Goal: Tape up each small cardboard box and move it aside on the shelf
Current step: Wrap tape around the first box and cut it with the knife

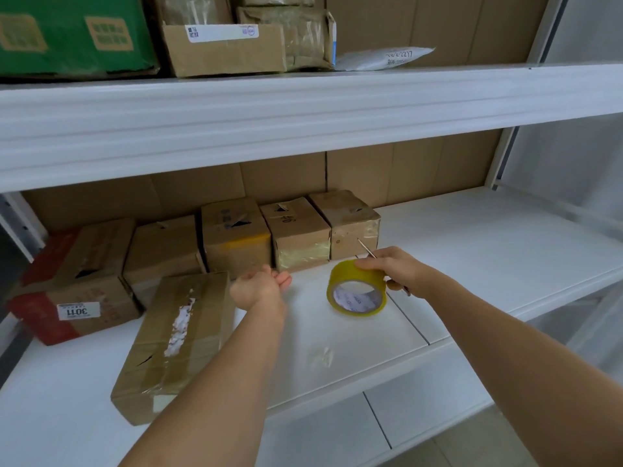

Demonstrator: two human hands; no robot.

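Several small cardboard boxes stand in a row at the back of the white shelf. A longer taped box lies in front of them at the left. A yellow tape roll stands on the shelf, right of centre. My right hand grips the top of the roll and also holds thin metal scissors that point up and left. My left hand hovers just right of the long box, fingers loosely curled, with nothing in it.
A red and brown box with a white label sits at the far left. The upper shelf overhangs, carrying a green box, more cartons and a white mailer. A clear tape scrap lies on the shelf front.
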